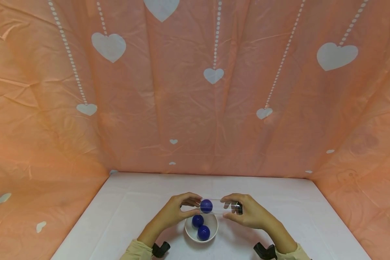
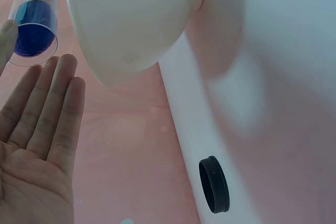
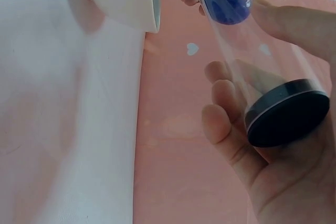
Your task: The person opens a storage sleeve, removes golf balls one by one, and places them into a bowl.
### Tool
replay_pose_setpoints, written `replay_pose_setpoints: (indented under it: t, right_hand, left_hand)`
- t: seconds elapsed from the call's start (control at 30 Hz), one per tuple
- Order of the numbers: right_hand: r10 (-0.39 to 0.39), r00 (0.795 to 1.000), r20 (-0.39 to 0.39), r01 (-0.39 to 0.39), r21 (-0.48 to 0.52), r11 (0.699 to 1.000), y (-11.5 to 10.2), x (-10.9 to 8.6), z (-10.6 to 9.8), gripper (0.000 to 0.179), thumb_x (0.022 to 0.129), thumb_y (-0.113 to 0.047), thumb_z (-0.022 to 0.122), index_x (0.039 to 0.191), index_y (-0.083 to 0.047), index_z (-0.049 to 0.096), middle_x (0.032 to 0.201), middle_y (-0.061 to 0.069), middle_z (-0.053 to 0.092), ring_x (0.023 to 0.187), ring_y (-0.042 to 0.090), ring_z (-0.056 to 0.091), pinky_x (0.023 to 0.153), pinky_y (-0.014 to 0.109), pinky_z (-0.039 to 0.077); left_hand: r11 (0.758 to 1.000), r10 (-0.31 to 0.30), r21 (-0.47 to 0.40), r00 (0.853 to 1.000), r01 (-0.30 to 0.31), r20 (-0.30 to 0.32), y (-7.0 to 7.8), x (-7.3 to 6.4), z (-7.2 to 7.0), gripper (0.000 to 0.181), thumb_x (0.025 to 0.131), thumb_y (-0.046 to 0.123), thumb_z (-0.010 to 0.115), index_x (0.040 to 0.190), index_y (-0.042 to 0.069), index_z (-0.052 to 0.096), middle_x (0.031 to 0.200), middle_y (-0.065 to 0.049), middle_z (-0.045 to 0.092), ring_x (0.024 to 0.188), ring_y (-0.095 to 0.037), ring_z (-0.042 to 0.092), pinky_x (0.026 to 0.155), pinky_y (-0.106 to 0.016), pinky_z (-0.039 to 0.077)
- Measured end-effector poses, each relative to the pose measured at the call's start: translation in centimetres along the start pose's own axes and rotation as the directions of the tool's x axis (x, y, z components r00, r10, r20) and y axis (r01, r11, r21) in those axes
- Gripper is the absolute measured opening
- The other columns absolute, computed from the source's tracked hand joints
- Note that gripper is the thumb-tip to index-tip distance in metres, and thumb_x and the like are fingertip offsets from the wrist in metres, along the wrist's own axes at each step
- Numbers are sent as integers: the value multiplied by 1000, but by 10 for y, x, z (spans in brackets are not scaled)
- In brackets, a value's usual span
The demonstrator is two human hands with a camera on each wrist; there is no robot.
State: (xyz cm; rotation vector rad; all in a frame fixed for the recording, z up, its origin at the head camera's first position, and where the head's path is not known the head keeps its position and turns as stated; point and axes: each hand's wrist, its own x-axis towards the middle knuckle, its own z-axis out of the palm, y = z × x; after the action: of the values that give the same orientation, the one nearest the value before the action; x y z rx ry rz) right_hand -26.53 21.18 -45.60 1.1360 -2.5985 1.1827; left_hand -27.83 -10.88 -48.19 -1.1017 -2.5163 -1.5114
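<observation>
A clear tube point(image 1: 219, 207) with a black cap point(image 3: 289, 114) at its right end lies level above the bowl. One blue ball point(image 1: 206, 206) sits inside near the uncapped left end. My right hand point(image 1: 250, 211) grips the tube near the cap, thumb on one side and fingers round the other. At the uncapped end is my left hand point(image 1: 177, 210), thumb and fingertips on either side of the rim; its fingers point(image 2: 63, 108) look straight in the left wrist view. Below, the white bowl point(image 1: 189, 236) holds two blue balls, an upper ball point(image 1: 197, 220) and a lower ball point(image 1: 203, 233).
A black ring-shaped lid point(image 2: 214, 184) stands on the white table point(image 1: 133, 202) in the left wrist view. Orange cloth point(image 1: 182, 108) with pale hearts hangs behind and along both sides of the table. Black wrist mounts point(image 1: 160, 249) show below the hands.
</observation>
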Motion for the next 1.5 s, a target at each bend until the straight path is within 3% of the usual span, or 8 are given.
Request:
replay_pose_setpoints:
  t: [0.23, 0.5, 0.8, 1.1, 1.23, 1.5]
  right_hand:
    - [11, 1000, 5, -11, 2, 1000, 0, 0, 0, 35, 95, -27, 86, 125, -16, 75, 98, -10, 72, 79, 6, 61, 66, 24, 56]
    - [31, 999, 22, -31, 20, 999, -2, 0, 0, 34, 95, -27, 85, 126, -16, 75, 98, -4, 74, 78, 7, 61, 64, 23, 55]
    - [23, 1000, 11, -23, 14, 1000, 0, 0, 0, 34, 95, -26, 85, 125, -15, 75, 97, -6, 73, 78, 8, 62, 65, 23, 56]
    - [47, 999, 9, -47, 20, 999, 1, -2, -3, 40, 96, -32, 84, 128, -9, 75, 116, 6, 78, 98, 16, 74, 85, 27, 63]
    - [31, 1000, -6, -31, 7, 1000, 2, -2, -5, 40, 96, -32, 84, 128, -9, 75, 120, 8, 77, 99, 20, 74, 86, 27, 62]
    - [26, 999, -27, -26, 8, 1000, 4, -3, -7, 39, 95, -31, 85, 127, -9, 75, 119, 14, 77, 101, 14, 73, 87, 27, 62]
  left_hand:
    - [999, -38, 6, 999, 38, -1, 0, 0, 0, 40, 97, 30, 82, 134, 22, 71, 124, 6, 76, 111, -12, 73, 103, -34, 60]
    - [999, -38, 3, 999, 38, -8, 1, -1, 0, 39, 97, 30, 83, 133, 20, 72, 122, 6, 77, 109, -11, 73, 102, -33, 61]
    - [999, -43, 30, 999, 43, -13, 1, -1, -2, 39, 98, 34, 81, 133, 21, 73, 122, 7, 77, 107, -10, 74, 100, -33, 61]
    - [999, -21, 39, 999, 22, -42, -2, -2, -8, 39, 97, 30, 84, 132, 19, 73, 121, 7, 77, 108, -10, 73, 102, -36, 61]
    - [999, -21, 38, 999, 23, -44, -3, -3, -10, 39, 96, 30, 84, 132, 20, 73, 120, 8, 77, 108, -10, 73, 102, -35, 61]
    - [998, -34, 44, 998, 36, -46, -4, -3, -11, 39, 96, 30, 84, 132, 20, 73, 119, 9, 77, 108, -9, 73, 102, -36, 60]
